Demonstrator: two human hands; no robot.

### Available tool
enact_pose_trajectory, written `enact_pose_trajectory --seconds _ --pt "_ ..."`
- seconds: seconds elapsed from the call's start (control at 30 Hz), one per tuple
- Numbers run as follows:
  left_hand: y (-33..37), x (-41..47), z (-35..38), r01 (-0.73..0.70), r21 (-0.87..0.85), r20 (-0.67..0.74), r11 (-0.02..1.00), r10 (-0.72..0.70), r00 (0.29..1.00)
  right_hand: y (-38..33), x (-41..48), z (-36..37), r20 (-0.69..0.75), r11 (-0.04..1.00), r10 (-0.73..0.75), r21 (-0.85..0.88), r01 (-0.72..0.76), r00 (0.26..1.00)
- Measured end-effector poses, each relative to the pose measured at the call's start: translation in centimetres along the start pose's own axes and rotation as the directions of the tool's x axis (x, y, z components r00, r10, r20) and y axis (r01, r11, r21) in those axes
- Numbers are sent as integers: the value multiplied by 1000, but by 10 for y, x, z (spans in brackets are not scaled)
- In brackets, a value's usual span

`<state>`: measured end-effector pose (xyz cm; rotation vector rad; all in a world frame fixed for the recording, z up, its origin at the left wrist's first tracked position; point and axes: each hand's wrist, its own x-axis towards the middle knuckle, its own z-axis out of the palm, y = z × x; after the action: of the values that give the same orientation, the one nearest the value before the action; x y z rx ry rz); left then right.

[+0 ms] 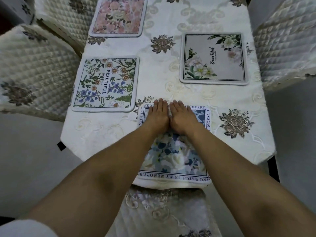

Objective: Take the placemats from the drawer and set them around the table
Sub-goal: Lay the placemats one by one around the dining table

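Placemats cover the bench (239, 151); left hand (158, 115) and right hand (182, 117), grips flat and apart, smooth the near blue-flowered placemat (172, 156) flat.

left hand (158, 115), right hand (182, 117), flat on blue placemat (172, 156)

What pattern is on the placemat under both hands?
Blue and white flowers inside a text border on the placemat, head view.
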<state>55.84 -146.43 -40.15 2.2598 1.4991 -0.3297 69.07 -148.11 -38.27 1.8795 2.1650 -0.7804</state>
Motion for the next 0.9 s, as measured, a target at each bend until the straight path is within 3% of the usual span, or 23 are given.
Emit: enact_pose_trajectory --seconds 0.3,0.47,0.63,0.7,0.9 --pt "-67 -45 8 174 -16 -60 985 -175 983 85 -54 9 -79 997 77 0 -77 994" --pt "-50 -87 26 224 -14 0 974 -225 974 74 -74 22 -47 992 119 40 -117 992" --pt "-36 -178 65 247 -4 58 969 -247 967 43 -176 89 -149 991 93 109 -77 984" --pt "-26 -201 77 283 21 55 959 -284 957 32 -205 107 -94 987 118 118 -107 989" --pt "-4 -217 60 325 129 144 937 -342 929 27 -214 91 -98 993 116 -7 -117 988"
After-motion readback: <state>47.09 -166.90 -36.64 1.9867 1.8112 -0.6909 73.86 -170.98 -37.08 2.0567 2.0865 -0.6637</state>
